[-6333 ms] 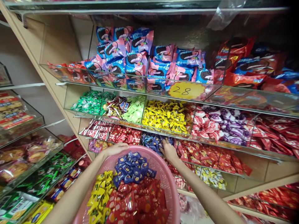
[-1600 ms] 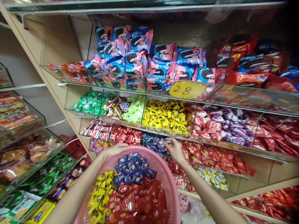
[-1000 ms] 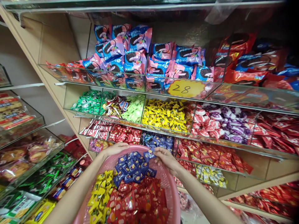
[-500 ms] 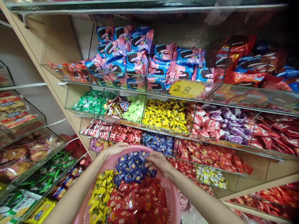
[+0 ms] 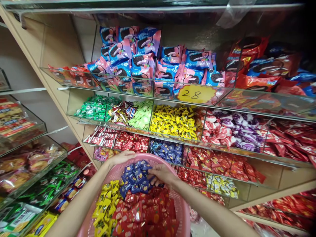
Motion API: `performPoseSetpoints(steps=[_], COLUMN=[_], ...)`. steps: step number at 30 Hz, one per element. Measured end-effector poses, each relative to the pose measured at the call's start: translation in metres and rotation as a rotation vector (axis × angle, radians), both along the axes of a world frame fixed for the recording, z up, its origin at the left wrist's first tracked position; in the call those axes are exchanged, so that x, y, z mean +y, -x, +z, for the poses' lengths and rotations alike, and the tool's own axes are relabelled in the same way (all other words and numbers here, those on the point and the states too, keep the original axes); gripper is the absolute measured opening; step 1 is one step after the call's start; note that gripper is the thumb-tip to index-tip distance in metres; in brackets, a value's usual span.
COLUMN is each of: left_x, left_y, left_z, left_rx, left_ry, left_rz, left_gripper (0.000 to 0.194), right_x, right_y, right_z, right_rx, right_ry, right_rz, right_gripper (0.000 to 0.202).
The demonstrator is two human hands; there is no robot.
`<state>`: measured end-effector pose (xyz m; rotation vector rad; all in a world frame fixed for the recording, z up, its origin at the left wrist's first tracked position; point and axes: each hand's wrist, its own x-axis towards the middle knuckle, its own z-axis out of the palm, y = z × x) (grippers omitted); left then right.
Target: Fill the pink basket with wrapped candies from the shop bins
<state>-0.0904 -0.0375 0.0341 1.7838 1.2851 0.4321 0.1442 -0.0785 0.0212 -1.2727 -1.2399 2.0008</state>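
My left hand (image 5: 122, 158) is closed over the far left rim of a pink plastic basket (image 5: 184, 210). Inside it, blue-wrapped candies (image 5: 135, 177) lie at the far side, yellow-wrapped candies (image 5: 105, 205) along the left, and red candy packets (image 5: 148, 210) in the middle and front. Over the right edge of the blue pile is my right hand (image 5: 161, 174), its fingers curled down onto the blue wrappers. Its palm and the undersides of its fingertips are hidden.
Beyond the basket stands a tiered shelf with clear-walled bins: blue-and-pink cookie packs (image 5: 145, 46) on top, yellow candies (image 5: 174, 121) lower, then blue candies (image 5: 166, 151). A yellow price tag (image 5: 196, 94) reads 28. More shelves with bagged snacks (image 5: 14, 168) stand at the left.
My right hand has moved slightly left and lower over the blue candies, its fingers reaching further into the pile. My left hand stays on the rim.
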Motion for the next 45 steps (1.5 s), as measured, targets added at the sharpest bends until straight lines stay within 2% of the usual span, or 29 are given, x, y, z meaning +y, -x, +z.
performPoseSetpoints(steps=[7,13,20,24,27,32,36,40,42,45], left_x=[0.005,0.005,0.005,0.007,0.006,0.004,0.004,0.006,0.007,0.007], left_y=[0.005,0.005,0.005,0.006,0.005,0.003,0.004,0.005,0.006,0.006], left_z=[-0.009,-0.005,-0.004,-0.006,-0.004,0.000,-0.001,-0.005,-0.006,-0.007], left_rx=[0.007,0.005,0.011,0.001,-0.009,0.010,-0.004,-0.009,-0.009,-0.017], left_ry=[-0.002,-0.010,-0.029,-0.026,-0.015,-0.021,-0.009,-0.011,-0.013,-0.011], left_rz=[0.017,-0.017,-0.014,-0.026,-0.028,-0.035,-0.019,-0.018,-0.020,-0.022], left_gripper=[0.050,0.051,0.048,0.045,0.044,0.045,0.047,0.049,0.049,0.048], right_x=[0.002,0.007,0.006,0.001,-0.002,-0.006,-0.005,0.001,0.004,0.006], right_y=[-0.008,-0.008,-0.019,-0.024,-0.019,-0.004,-0.006,-0.016,-0.018,-0.014], right_z=[-0.003,-0.008,-0.001,0.000,-0.002,-0.002,0.006,0.014,0.014,0.013], right_rx=[-0.200,-0.277,-0.375,-0.564,-0.597,-0.578,-0.687,-0.904,-0.993,-1.030], right_ry=[-0.165,-0.225,-0.346,-0.490,-0.544,-0.706,-0.780,-0.997,-1.035,-1.019], right_rz=[0.194,0.252,0.380,0.520,0.576,0.534,0.553,0.345,0.268,0.292], right_gripper=[0.029,0.030,0.033,0.026,0.022,0.024,0.024,0.022,0.023,0.024])
